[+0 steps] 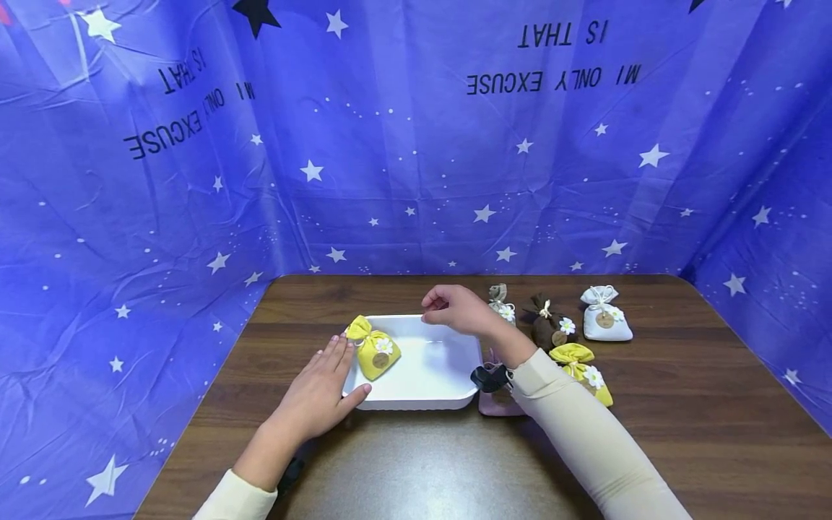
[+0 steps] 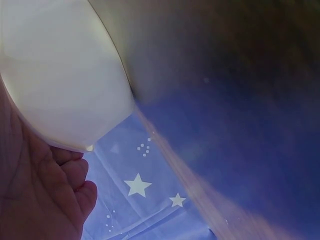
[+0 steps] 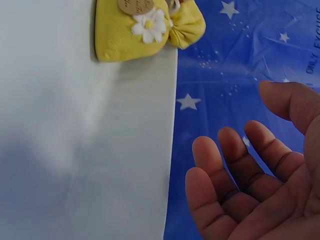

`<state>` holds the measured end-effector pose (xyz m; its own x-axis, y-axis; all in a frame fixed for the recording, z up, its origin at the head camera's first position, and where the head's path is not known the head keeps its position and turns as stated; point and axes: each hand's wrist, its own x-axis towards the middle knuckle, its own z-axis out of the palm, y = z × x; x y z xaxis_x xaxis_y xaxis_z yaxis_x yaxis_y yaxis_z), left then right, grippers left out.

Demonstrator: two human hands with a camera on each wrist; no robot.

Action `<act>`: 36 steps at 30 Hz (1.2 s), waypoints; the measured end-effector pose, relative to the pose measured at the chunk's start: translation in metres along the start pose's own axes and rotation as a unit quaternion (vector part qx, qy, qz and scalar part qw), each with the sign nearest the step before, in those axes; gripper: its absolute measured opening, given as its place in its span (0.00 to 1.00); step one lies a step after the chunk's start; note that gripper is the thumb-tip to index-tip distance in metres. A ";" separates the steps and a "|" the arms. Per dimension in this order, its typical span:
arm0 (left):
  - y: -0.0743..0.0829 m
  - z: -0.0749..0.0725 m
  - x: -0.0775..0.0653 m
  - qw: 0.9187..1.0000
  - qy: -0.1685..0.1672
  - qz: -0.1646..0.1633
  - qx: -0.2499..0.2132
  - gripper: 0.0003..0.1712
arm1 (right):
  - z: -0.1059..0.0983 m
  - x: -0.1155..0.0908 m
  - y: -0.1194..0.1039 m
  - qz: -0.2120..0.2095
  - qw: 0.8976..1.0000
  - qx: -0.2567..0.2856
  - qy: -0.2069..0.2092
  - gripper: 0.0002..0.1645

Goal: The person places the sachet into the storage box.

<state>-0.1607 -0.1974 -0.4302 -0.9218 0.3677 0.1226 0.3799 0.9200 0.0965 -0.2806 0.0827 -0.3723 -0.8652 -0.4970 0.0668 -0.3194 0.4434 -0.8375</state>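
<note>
A yellow drawstring sachet (image 1: 377, 354) with a white flower and round tag lies in the left end of a white tray (image 1: 422, 393), its gathered top over the rim. My left hand (image 1: 318, 390) rests against the tray's left side, fingers straight and thumb along the near corner. Above the tray's far right edge is my right hand (image 1: 458, 309), its fingers loosely bent with nothing between them. The right wrist view shows that sachet (image 3: 132, 32) at the tray wall, apart from the right hand (image 3: 255, 185).
Right of the tray lie more sachets: grey (image 1: 497, 295), dark brown (image 1: 544, 332), white (image 1: 607, 321), yellow (image 1: 572, 354) and a mauve one (image 1: 497, 406) partly behind the right forearm. A blue star-patterned curtain (image 1: 416, 202) hangs behind the brown table (image 1: 682, 404).
</note>
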 end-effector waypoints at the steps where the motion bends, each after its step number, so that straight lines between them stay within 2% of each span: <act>1: 0.000 0.000 0.000 1.000 0.000 0.000 0.000 0.49 | -0.002 -0.002 0.000 0.001 1.000 0.001 0.003 0.14; 11: -0.003 0.002 -0.002 1.000 -0.002 -0.004 -0.001 0.49 | -0.023 -0.021 0.007 0.002 1.000 0.011 0.021 0.14; 19: -0.003 0.002 -0.001 1.000 0.012 0.006 0.003 0.49 | -0.046 -0.042 0.015 0.012 0.999 -0.017 0.044 0.14; 26: -0.003 0.001 0.000 1.000 0.009 0.006 -0.001 0.50 | -0.062 -0.064 0.023 0.016 0.998 -0.002 0.058 0.14; 31: -0.002 0.001 0.000 1.000 0.003 0.003 -0.001 0.49 | -0.074 -0.079 0.033 0.013 0.997 -0.029 0.076 0.12; 36: -0.002 0.001 0.000 1.000 0.003 0.004 -0.002 0.49 | -0.086 -0.095 0.041 0.029 0.993 -0.056 0.097 0.15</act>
<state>-0.1613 -0.1996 -0.4311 -0.9186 0.3737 0.1289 0.3869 0.9167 0.0997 -0.2446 0.2126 -0.3666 -0.9383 -0.3192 0.1327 -0.2982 0.5535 -0.7776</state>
